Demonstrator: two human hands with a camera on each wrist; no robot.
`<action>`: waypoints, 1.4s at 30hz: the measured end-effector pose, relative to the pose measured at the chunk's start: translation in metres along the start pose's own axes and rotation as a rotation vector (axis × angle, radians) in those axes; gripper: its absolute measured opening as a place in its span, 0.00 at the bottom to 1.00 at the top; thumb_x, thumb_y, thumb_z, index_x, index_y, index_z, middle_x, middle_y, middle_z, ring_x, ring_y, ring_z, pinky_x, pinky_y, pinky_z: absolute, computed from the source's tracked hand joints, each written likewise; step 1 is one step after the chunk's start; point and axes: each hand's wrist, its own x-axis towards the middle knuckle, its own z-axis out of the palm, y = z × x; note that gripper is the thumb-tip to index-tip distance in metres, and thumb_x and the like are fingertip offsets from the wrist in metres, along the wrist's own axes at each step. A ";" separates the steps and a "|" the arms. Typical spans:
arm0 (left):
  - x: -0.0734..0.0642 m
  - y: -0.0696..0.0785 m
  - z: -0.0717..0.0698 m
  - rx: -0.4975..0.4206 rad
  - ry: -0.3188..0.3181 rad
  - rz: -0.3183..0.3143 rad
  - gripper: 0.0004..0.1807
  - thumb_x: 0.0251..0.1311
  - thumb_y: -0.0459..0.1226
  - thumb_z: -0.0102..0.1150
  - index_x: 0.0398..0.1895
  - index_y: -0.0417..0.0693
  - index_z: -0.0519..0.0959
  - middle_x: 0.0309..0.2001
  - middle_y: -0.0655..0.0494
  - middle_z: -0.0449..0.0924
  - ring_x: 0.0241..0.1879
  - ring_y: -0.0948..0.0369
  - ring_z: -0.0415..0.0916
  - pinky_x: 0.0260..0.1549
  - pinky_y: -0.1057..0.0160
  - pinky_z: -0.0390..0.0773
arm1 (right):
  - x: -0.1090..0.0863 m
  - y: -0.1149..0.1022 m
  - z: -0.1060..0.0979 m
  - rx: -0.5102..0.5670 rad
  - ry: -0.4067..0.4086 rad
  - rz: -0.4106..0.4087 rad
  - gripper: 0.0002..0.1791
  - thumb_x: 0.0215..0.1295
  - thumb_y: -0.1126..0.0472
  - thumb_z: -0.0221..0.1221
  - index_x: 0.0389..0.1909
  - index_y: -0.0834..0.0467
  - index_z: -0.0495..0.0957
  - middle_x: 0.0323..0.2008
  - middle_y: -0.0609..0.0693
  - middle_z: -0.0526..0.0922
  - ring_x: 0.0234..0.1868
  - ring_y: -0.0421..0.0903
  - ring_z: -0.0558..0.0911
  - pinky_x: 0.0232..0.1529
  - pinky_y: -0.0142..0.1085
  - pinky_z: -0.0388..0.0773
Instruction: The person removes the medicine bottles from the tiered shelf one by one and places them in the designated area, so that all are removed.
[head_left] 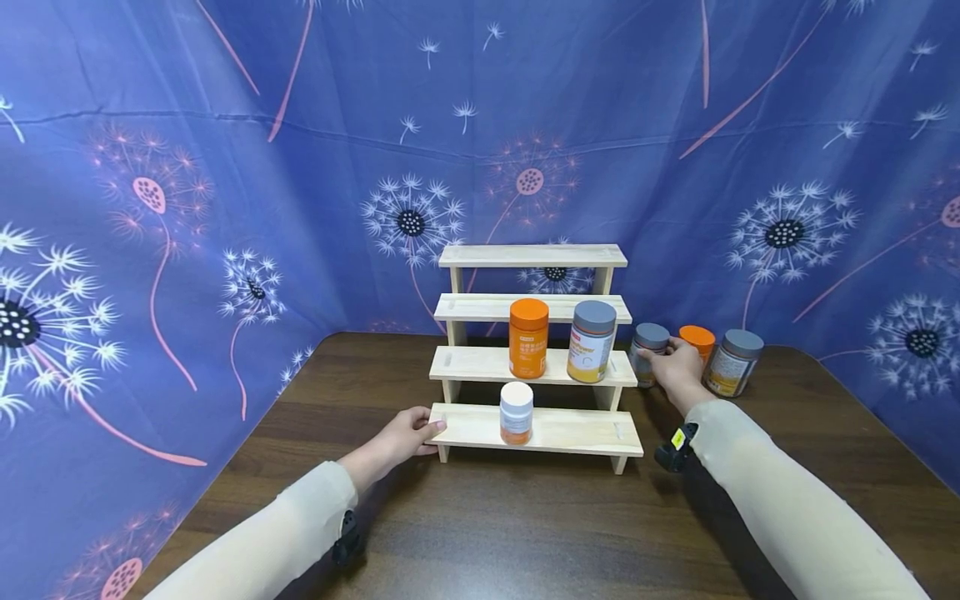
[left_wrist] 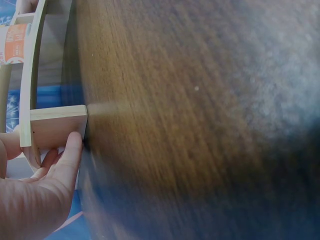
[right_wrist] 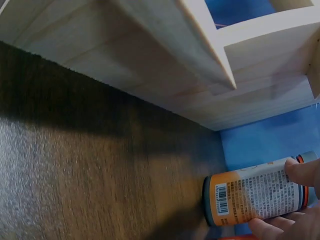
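Observation:
A four-tier pale wooden display stand (head_left: 472, 421) stands on the table. My left hand (head_left: 405, 433) grips the left end of its lowest step, thumb on the board and fingers at the side support (left_wrist: 59, 122). To the right of the stand my right hand (head_left: 675, 371) holds a grey-lidded supplement jar (head_left: 651, 337), its thumb and fingers on either side near the lid; the jar's orange and white label (right_wrist: 255, 192) shows in the right wrist view. A white-capped small bottle (head_left: 516, 412) is on the lowest step. An orange jar (head_left: 528, 337) and another grey-lidded jar (head_left: 592, 342) occupy the second step.
Just right of my right hand are an orange-lidded jar (head_left: 697, 340), partly hidden by the hand, and a further grey-lidded jar (head_left: 735, 362). A blue dandelion-print cloth (head_left: 645, 200) hangs behind the dark wooden table (head_left: 525, 525).

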 end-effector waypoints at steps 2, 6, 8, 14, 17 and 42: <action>0.000 0.001 0.000 -0.006 0.002 -0.003 0.15 0.69 0.32 0.51 0.52 0.25 0.70 0.40 0.42 0.76 0.36 0.60 0.78 0.45 0.57 0.87 | 0.000 0.000 -0.001 -0.005 0.008 -0.002 0.35 0.63 0.58 0.64 0.65 0.71 0.64 0.62 0.71 0.70 0.63 0.65 0.69 0.67 0.54 0.69; 0.001 0.001 0.000 -0.012 0.010 -0.007 0.16 0.69 0.32 0.52 0.52 0.25 0.70 0.40 0.43 0.76 0.36 0.60 0.78 0.45 0.56 0.87 | 0.002 0.000 -0.002 -0.023 0.012 -0.009 0.37 0.63 0.57 0.63 0.67 0.71 0.62 0.62 0.70 0.69 0.64 0.65 0.68 0.67 0.54 0.69; 0.002 0.001 0.000 -0.011 0.007 -0.004 0.16 0.69 0.32 0.52 0.53 0.25 0.69 0.40 0.42 0.75 0.36 0.60 0.78 0.46 0.56 0.86 | 0.002 -0.001 -0.003 -0.027 0.008 -0.010 0.36 0.63 0.57 0.63 0.67 0.71 0.62 0.63 0.70 0.69 0.64 0.65 0.69 0.67 0.53 0.69; 0.001 0.000 0.000 -0.008 0.005 0.002 0.16 0.69 0.32 0.52 0.53 0.25 0.69 0.40 0.42 0.75 0.35 0.60 0.78 0.45 0.55 0.87 | 0.001 0.000 -0.003 -0.047 0.006 -0.032 0.34 0.63 0.57 0.63 0.64 0.72 0.66 0.60 0.71 0.72 0.61 0.66 0.70 0.66 0.54 0.69; -0.001 0.000 0.001 0.003 0.008 0.007 0.16 0.69 0.32 0.52 0.52 0.24 0.69 0.39 0.42 0.75 0.35 0.60 0.78 0.45 0.54 0.87 | 0.000 0.000 -0.003 -0.052 0.007 -0.045 0.33 0.62 0.57 0.64 0.62 0.72 0.68 0.58 0.71 0.73 0.60 0.66 0.72 0.66 0.54 0.69; -0.001 0.000 0.001 -0.005 -0.009 0.016 0.16 0.70 0.32 0.51 0.52 0.24 0.69 0.40 0.41 0.76 0.36 0.59 0.78 0.46 0.53 0.86 | -0.006 -0.015 -0.017 0.144 -0.029 0.070 0.36 0.68 0.55 0.56 0.72 0.63 0.56 0.68 0.64 0.64 0.68 0.59 0.67 0.66 0.49 0.72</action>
